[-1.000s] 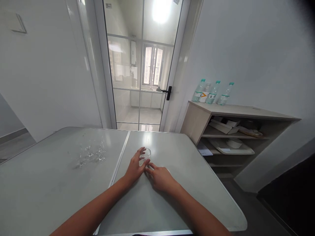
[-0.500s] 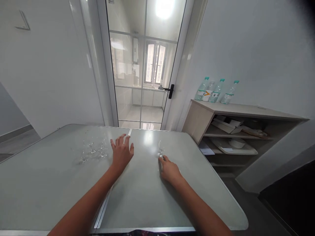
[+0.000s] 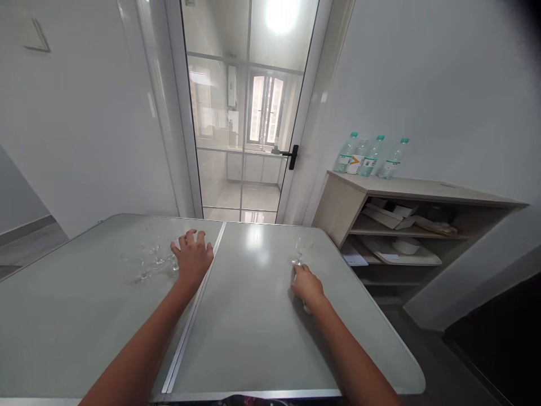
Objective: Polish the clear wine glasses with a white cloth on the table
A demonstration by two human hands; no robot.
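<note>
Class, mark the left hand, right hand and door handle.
Left hand (image 3: 193, 261), head view: back of hand.
Right hand (image 3: 308, 287), head view: back of hand.
Door handle (image 3: 293, 157), head view: black plate.

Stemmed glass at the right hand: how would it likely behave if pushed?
The stemmed glass looks thin and clear, so probably fragile. Raised on a slim stem, it may tip. The glossy table likely lets it slide.

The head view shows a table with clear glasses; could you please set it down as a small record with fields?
Glass group: clear, on the table's left part
Left hand: fingers spread, close by the glass group
Right hand: fingertips at the base of a single glass; hold unclear
Table: pale, crossed by a strip
Cabinet: right, with bottles on top
</note>
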